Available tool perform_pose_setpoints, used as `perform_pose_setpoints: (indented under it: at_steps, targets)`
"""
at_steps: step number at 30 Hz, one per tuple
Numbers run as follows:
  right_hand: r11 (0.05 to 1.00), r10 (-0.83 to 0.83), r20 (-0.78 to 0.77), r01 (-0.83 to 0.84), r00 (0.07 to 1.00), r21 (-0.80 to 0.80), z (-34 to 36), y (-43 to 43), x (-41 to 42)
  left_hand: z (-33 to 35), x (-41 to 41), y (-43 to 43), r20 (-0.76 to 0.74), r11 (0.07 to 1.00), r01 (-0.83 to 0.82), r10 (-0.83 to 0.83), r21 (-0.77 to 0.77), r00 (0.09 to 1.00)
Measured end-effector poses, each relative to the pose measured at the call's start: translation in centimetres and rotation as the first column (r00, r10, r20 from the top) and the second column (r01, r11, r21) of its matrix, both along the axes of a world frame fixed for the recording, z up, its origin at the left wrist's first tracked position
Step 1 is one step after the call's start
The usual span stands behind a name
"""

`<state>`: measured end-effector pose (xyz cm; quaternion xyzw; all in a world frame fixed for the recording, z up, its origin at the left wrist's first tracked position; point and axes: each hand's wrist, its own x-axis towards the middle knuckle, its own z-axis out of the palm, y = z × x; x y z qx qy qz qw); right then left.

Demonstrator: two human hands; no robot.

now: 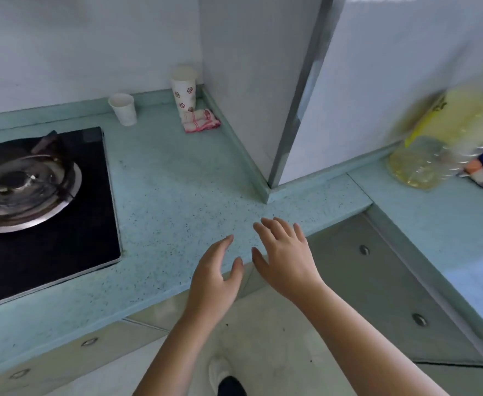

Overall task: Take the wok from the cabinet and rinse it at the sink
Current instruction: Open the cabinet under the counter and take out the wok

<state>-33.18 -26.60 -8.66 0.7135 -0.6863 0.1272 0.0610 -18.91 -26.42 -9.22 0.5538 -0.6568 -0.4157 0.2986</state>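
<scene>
Over the speckled blue surface [177, 178], both hands, left hand [214, 278] and right hand [284, 252], hover spread and empty; they should drop to a cabinet door [377, 295] knob [364, 249] below.

1. We are holding our left hand [216, 277] and right hand [284, 252] out side by side, fingers spread and empty, over the front edge of the speckled blue counter [177, 190].
2. A gas burner [23, 192] is sitting at our left.
3. Two paper cups [123, 108] [183, 90] and a folded cloth [200, 121] are standing by the wall.
4. A blurred oil bottle [434, 150] is lying at our right.
5. Cabinet doors [377, 295] are showing below.
</scene>
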Motion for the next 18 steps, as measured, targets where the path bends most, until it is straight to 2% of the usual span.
perform_pose_setpoints:
  at_steps: [5, 8, 14, 18]
  targets:
    - [0.982, 0.155, 0.019, -0.156, 0.988, 0.106, -3.4, -2.5, 0.8, -3.1, 1.8, 0.4, -0.092, 0.971, -0.161, 0.179, 0.177, 0.979]
    - [0.953, 0.253, 0.02, -0.253, 0.967, 0.168, -5.8, -2.9, 1.5, -4.8, 2.3, 1.4, -0.16, 0.931, -0.265, 0.31, 0.251, 0.937]
    - [0.882, 0.413, 0.061, -0.415, 0.909, 0.222, -9.4, -3.7, 1.5, -7.8, 1.0, 4.0, -0.284, 0.809, -0.414, 0.549, 0.417, 0.787]
    - [0.832, 0.504, 0.144, -0.523, 0.852, 0.186, -11.8, -4.5, 0.6, -10.1, -0.9, 4.9, -0.336, 0.722, -0.477, 0.671, 0.501, 0.661]
